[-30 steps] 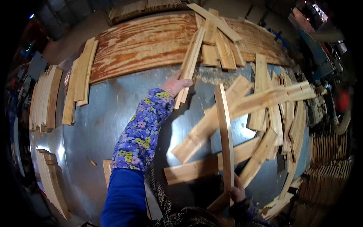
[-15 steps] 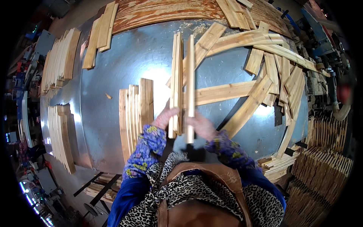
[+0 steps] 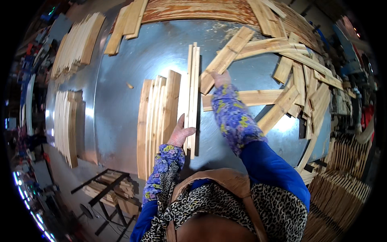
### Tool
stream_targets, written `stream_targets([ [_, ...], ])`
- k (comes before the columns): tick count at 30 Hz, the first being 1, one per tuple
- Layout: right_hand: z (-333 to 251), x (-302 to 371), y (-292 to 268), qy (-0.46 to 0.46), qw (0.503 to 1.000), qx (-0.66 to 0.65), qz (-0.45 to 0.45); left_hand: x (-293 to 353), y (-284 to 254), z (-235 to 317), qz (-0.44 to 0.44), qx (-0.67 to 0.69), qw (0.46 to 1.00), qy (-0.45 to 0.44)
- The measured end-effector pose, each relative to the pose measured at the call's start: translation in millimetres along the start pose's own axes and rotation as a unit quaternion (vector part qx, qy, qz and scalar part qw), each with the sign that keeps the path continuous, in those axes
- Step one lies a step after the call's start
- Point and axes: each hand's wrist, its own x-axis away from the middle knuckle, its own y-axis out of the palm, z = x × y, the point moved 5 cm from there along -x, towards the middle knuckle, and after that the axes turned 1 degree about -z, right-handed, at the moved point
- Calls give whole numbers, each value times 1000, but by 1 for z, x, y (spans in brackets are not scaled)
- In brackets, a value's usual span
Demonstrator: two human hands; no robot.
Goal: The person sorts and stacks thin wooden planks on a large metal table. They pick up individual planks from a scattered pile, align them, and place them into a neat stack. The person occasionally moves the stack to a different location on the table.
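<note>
Head view: left hand clasps slats on the tabletop, thumb laid across them. Right hand touches an angled plank near its lower end; whether its fingers are closed cannot be told. Gathering appears to be the step in hand; the next move likely calls for gripping the plank. Dark metal frame holds stacked boards.

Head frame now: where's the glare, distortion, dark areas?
Head view: glare whitens the metal tabletop beside the strips at the left hand, and again near the loose boards at right; fisheye bows the reddish-brown panel's edge; picture corners black.
</note>
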Motion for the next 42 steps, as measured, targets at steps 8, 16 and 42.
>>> stream_targets([
  [8, 70, 208, -25, 74, 959, -108, -251, 81, -47, -21, 34, -186, 981, -38],
  [16, 161, 264, 47, -234, 800, 259, -488, 80, 44, 62, 114, -411, 863, 269],
  [42, 24, -38, -272, -184, 787, 577, 116, -366, 297, 227, -79, -685, 598, 408],
])
